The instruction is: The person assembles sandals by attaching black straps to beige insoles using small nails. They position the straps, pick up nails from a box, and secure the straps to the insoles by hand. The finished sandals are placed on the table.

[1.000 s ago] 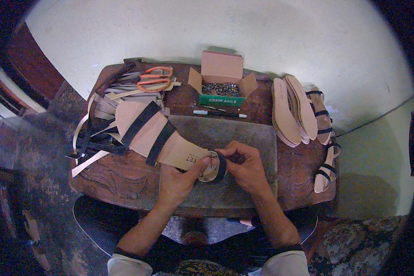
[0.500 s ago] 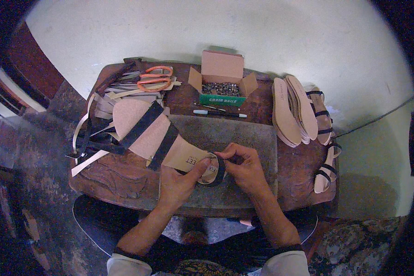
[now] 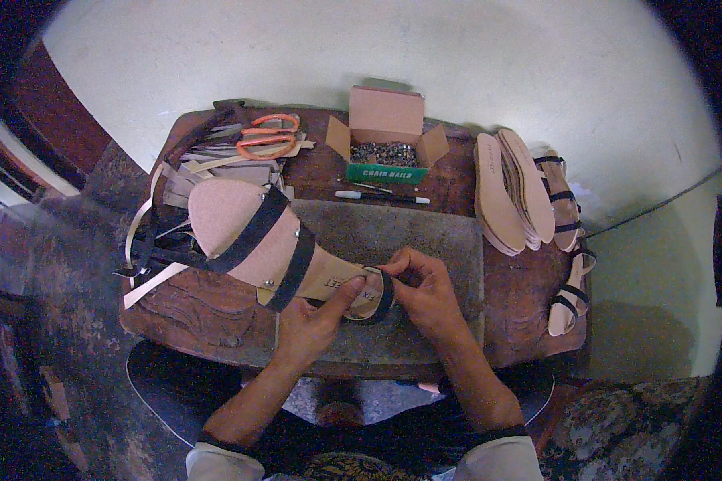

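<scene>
Pale green floor surrounds a low, dark wooden tabletop (image 3: pixel 217 309), seen from straight above, with a grey stone slab (image 3: pixel 425 232) set into its middle. Largest item on it: a tan sandal sole on its last (image 3: pixel 241 220), toe pointing up-left, heel end toward the person and resting on the slab. Two black straps (image 3: pixel 257 228) already cross the forepart and appear pinned at the sole's edge — that portion looks done. Work now sits at the heel, where a black heel strap (image 3: pixel 383 293) curves over the sole's end. Left hand (image 3: pixel 317 321) presses thumb and fingers down on the heel, steadying it; right hand (image 3: pixel 425 293) pinches the heel strap between thumb and fingertips, grip closed on it. Judging by this, the back strap is not yet fixed, and no tool is in either hand. To the right, a stack of tan insoles (image 3: pixel 509 192) lies untouched, and beside it a few strapped sandals (image 3: pixel 565 240) near the edge — some pieces seem complete, more remain. Far left, a heap of loose strips (image 3: pixel 188 160) with orange-handled scissors (image 3: pixel 266 136) on top. Centre back, an open cardboard box of small nails (image 3: pixel 387 140), and just in front of it a pen (image 3: pixel 381 196).
</scene>
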